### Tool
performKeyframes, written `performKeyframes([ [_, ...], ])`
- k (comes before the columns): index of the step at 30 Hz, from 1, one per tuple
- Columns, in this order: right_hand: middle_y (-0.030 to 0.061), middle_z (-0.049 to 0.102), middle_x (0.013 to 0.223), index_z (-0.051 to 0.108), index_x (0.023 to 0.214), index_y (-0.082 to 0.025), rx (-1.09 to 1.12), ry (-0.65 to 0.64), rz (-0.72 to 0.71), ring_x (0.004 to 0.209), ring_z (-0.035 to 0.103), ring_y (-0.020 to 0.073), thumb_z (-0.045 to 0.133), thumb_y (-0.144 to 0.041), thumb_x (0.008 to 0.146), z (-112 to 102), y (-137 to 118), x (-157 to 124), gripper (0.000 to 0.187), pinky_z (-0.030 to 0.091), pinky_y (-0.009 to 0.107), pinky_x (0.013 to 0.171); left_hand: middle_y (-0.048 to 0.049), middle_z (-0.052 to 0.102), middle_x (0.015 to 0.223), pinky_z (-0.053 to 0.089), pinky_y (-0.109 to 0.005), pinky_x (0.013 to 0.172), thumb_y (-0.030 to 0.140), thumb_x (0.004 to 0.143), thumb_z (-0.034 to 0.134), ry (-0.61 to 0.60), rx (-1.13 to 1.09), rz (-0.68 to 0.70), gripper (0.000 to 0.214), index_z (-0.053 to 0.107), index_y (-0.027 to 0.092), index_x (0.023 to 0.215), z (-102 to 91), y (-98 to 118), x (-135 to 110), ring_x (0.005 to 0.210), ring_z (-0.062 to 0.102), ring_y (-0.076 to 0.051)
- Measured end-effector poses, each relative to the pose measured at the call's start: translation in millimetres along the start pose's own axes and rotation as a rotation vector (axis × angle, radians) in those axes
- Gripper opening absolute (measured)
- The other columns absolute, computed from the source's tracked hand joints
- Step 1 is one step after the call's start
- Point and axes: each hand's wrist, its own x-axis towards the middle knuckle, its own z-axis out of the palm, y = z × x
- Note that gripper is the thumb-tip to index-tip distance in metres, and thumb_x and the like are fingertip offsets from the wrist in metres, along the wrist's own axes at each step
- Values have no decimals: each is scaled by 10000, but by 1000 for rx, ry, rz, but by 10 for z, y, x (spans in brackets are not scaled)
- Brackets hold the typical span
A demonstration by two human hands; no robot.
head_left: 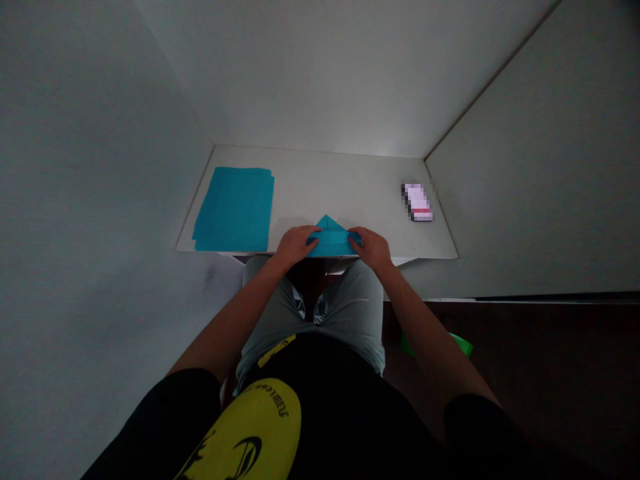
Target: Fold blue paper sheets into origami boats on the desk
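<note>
Right at the middle of the action lies a piece of folded teal paper [333, 240], flat on the near edge of a white tabletop [340, 187], with a triangular peak pointing away from the person. Its lower part forms a band with a crease across it. The person's left hand [297, 245] covers the paper's left end, and the right hand [370, 248] covers its right end, leaving the peak and the middle of the band showing between them. The left fingers [313, 235] lie close together on top of the paper, as do the right fingers [356, 239]. Whether either hand is pinching the paper or only pressing it down cannot be told from this view.

Beyond the left fingers, well apart from them, a stack of teal paper sheets [233, 209] lies on the tabletop. Farther off past the right fingers sits a pixelated pale object with a red stripe [417, 202], too blurred to identify. White walls [320, 80] rise behind and beside the tabletop. Below the hands are the person's light grey shorts [320, 300], and nearer the camera is a black shirt with a yellow print [240, 427]. Down past the right forearm, a green object [437, 343] shows against a dark floor [525, 347].
</note>
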Motion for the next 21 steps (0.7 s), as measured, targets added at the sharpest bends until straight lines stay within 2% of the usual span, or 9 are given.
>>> performKeyframes([
  [2,124,802,1349,740,1411,-256,11,57,18,1159,765,341,568,-386,1090,74,-34,18,387,637,466,991,-136,750,1462,512,-530,1199,295,1061,590,56,83,-18,436,707,209,1472,22,126,10,1352,693,-348],
  [4,154,773,1396,712,1457,-234,25,112,2,1197,742,359,549,-329,1082,145,-83,11,420,616,507,1046,-147,728,1482,474,-573,1213,240,1073,542,99,139,1,406,727,230,1434,91,254,-17,1392,653,-362],
  [6,164,715,1506,698,1480,-224,16,162,-47,1339,680,375,520,-248,1073,211,-151,-23,445,534,577,1186,-125,727,1491,462,-588,1216,202,1083,491,88,153,48,406,744,259,1395,196,366,-76,1421,630,-349],
  [8,132,639,1626,685,1504,-244,-2,182,-114,1509,571,366,498,-185,1066,282,-236,-80,479,403,633,1311,-104,726,1509,476,-571,1213,171,1079,464,63,148,87,443,726,260,1424,308,449,-152,1437,629,-324],
  [11,93,588,1692,590,1621,-259,17,114,-200,1621,475,323,474,-169,1074,423,-370,-183,567,311,646,1383,-133,661,1603,441,-546,1287,185,1063,472,70,125,104,493,665,183,1517,435,514,-260,1538,566,-310],
  [14,142,546,1721,460,1722,-184,67,43,-208,1643,462,315,412,-226,1112,569,-456,-276,613,328,624,1390,-161,555,1706,323,-549,1390,240,1058,495,83,110,117,549,601,132,1586,487,505,-343,1645,450,-310],
  [17,194,475,1760,412,1738,-110,75,44,-211,1679,404,337,410,-367,1152,636,-439,-350,641,317,617,1397,-163,423,1795,279,-589,1408,289,1061,519,105,122,115,583,565,149,1626,474,426,-423,1700,356,-335],
  [21,209,395,1801,309,1783,-127,64,56,-229,1700,359,363,505,-542,1127,578,-258,-430,801,303,630,1400,-170,382,1812,305,-601,1398,416,1084,545,129,102,83,647,501,169,1682,398,248,-534,1700,352,-348],
])
